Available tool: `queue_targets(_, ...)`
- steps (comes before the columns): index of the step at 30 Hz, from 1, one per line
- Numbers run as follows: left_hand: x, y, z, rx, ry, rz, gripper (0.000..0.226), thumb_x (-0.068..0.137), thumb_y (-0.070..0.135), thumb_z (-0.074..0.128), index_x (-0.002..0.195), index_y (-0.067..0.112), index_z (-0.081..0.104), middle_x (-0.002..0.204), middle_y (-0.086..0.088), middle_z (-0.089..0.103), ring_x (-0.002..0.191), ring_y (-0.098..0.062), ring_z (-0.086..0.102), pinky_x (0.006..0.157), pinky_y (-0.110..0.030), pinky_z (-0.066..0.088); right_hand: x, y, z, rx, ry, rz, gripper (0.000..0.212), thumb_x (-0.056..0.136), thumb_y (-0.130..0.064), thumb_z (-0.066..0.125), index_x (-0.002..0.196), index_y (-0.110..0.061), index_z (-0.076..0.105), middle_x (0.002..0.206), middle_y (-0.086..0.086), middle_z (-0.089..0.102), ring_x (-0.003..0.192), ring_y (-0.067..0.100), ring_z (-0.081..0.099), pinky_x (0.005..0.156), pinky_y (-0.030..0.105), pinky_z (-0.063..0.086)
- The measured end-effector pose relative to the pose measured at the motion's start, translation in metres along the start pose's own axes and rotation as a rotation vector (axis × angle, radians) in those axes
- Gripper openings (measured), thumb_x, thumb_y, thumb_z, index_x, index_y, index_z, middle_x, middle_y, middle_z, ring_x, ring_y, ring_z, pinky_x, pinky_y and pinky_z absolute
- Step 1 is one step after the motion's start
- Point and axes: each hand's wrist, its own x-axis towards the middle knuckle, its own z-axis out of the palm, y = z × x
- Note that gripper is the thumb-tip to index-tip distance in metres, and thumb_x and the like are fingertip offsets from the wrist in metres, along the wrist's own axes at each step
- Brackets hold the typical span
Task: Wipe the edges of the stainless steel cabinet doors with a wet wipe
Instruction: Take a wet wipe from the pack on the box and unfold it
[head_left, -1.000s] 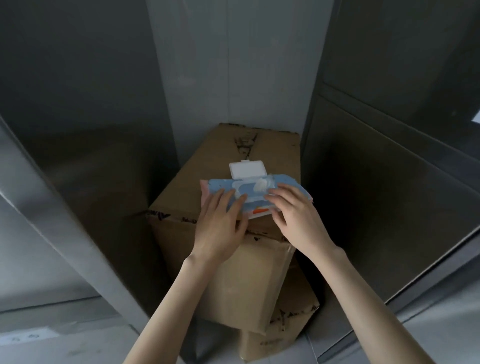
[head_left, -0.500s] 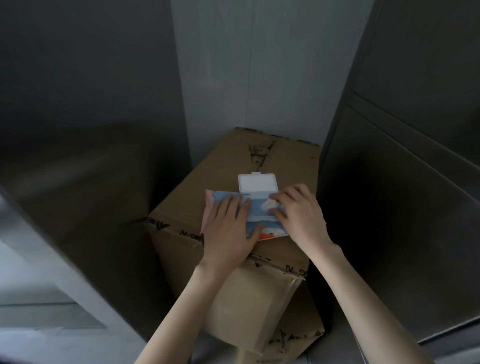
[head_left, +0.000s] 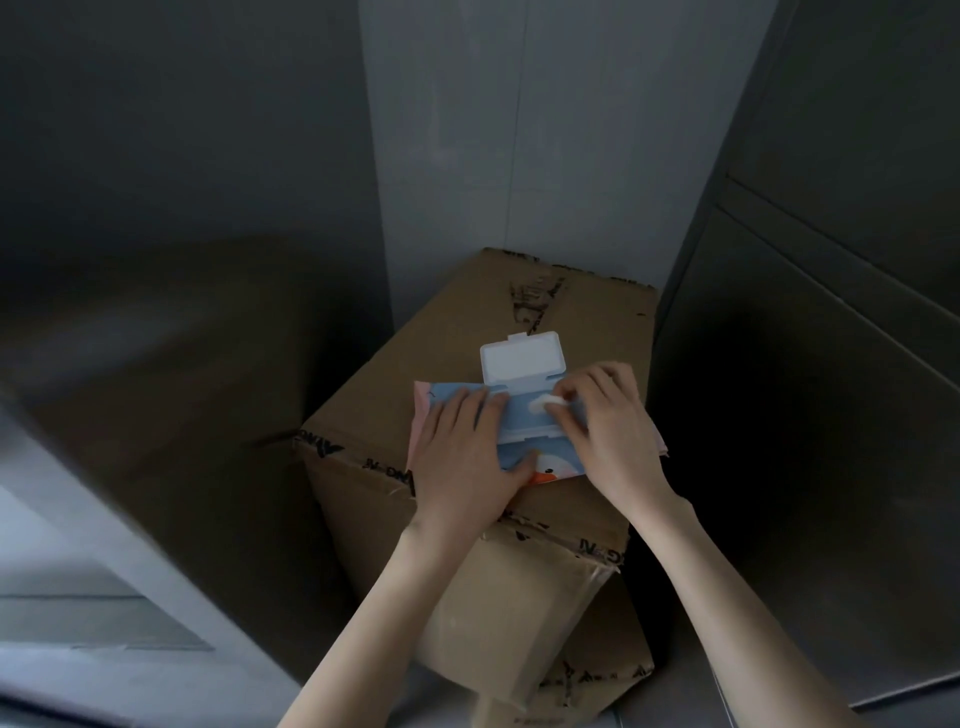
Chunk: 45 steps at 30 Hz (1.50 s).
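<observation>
A blue wet wipe pack (head_left: 524, 418) lies on top of a cardboard box (head_left: 524, 317), its white flip lid (head_left: 521, 359) standing open. My left hand (head_left: 462, 457) lies flat on the pack's left half and presses it down. My right hand (head_left: 610, 426) is at the pack's opening, and its fingertips pinch the white tip of a wet wipe (head_left: 545, 402) sticking out. Stainless steel cabinet doors stand on both sides: the left door (head_left: 171, 338) and the right door (head_left: 810, 364).
The box stands on a second cardboard box (head_left: 587, 680) in a narrow gap between the two steel doors, with a pale grey wall (head_left: 519, 130) behind. The left door's bright edge (head_left: 135, 551) runs diagonally at the lower left.
The view has shifted left and closer. My right hand moved from the pack's right end to its opening and took the wipe's tip. The left hand stays flat on the pack.
</observation>
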Motion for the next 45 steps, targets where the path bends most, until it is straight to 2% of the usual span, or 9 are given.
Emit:
queue_targets(6,0.002,0.0,-0.002,-0.03,-0.019,-0.01,0.064,0.084,0.053,0.06,0.139,0.026,0.044,0.143,0.006,0.047,0.135,-0.014,0.038,0.113,-0.027,0.016,-0.004,-0.001,0.002,0.065,0.065,0.046,0.016,0.08,-0.013,0.073,0.086,-0.004,0.061,0.096,0.012,0.063,0.109,0.021,0.04,0.084,0.044,0.046)
queue_targets(10,0.004,0.0,-0.002,-0.058,-0.044,-0.018,0.064,0.084,0.052,0.06,0.139,0.027,0.042,0.143,0.008,0.045,0.134,-0.013,0.037,0.113,-0.028,0.018,-0.006,-0.001,0.003,0.099,0.071,0.051,0.016,0.081,-0.012,0.072,0.087,-0.004,0.06,0.097,0.012,0.062,0.108,0.021,0.04,0.089,0.031,0.037)
queue_targets(13,0.003,-0.001,-0.002,-0.094,-0.07,-0.02,0.064,0.085,0.052,0.06,0.141,0.027,0.04,0.146,0.007,0.042,0.136,-0.013,0.034,0.117,-0.031,0.018,-0.007,0.001,0.003,0.109,0.051,0.081,0.015,0.083,-0.014,0.071,0.089,-0.005,0.06,0.097,0.01,0.061,0.107,0.02,0.04,0.088,0.031,0.037)
queue_targets(16,0.002,0.001,0.0,-0.113,-0.091,-0.032,0.065,0.088,0.06,0.053,0.143,0.028,0.038,0.149,0.007,0.038,0.14,-0.012,0.028,0.118,-0.031,0.01,-0.005,0.005,0.002,0.061,-0.003,0.107,0.016,0.083,-0.019,0.071,0.09,-0.008,0.061,0.099,0.006,0.063,0.108,0.023,0.043,0.084,0.032,0.038)
queue_targets(22,0.007,0.013,0.005,-0.044,-0.044,-0.099,0.058,0.092,0.06,0.043,0.142,0.03,0.042,0.147,0.007,0.042,0.14,-0.014,0.028,0.117,-0.034,0.009,0.0,0.008,-0.004,-0.092,-0.075,0.054,0.017,0.079,-0.023,0.074,0.087,-0.013,0.064,0.093,0.002,0.065,0.105,0.027,0.05,0.081,0.025,0.034)
queue_targets(28,0.007,0.02,0.009,-0.001,0.002,-0.135,0.056,0.088,0.056,0.054,0.138,0.03,0.045,0.143,0.006,0.044,0.138,-0.016,0.03,0.117,-0.034,0.006,0.005,0.005,-0.014,-0.085,-0.114,0.05,0.01,0.083,-0.02,0.071,0.084,-0.01,0.07,0.091,0.003,0.069,0.106,0.03,0.052,0.083,0.041,0.045)
queue_targets(33,0.007,0.023,0.01,0.012,0.009,-0.16,0.056,0.087,0.053,0.057,0.136,0.029,0.047,0.142,0.005,0.044,0.137,-0.017,0.032,0.117,-0.037,0.008,0.004,-0.006,-0.016,-0.057,-0.002,0.038,0.007,0.078,-0.012,0.075,0.075,-0.013,0.068,0.086,-0.001,0.068,0.101,0.028,0.057,0.082,0.044,0.045)
queue_targets(40,0.006,0.023,0.011,0.002,0.027,-0.171,0.056,0.086,0.054,0.058,0.135,0.03,0.048,0.139,0.006,0.046,0.135,-0.016,0.035,0.117,-0.036,0.011,0.0,-0.007,-0.018,-0.054,0.101,0.037,0.008,0.075,-0.006,0.076,0.075,-0.01,0.07,0.085,0.002,0.069,0.098,0.031,0.059,0.084,0.05,0.048)
queue_targets(45,0.006,0.023,0.012,-0.01,0.029,-0.184,0.056,0.084,0.054,0.059,0.134,0.03,0.049,0.137,0.006,0.048,0.134,-0.016,0.036,0.117,-0.037,0.014,-0.003,-0.006,-0.017,-0.01,0.177,0.044,0.008,0.074,-0.002,0.076,0.077,-0.008,0.07,0.085,0.003,0.069,0.102,0.023,0.051,0.085,0.053,0.047)
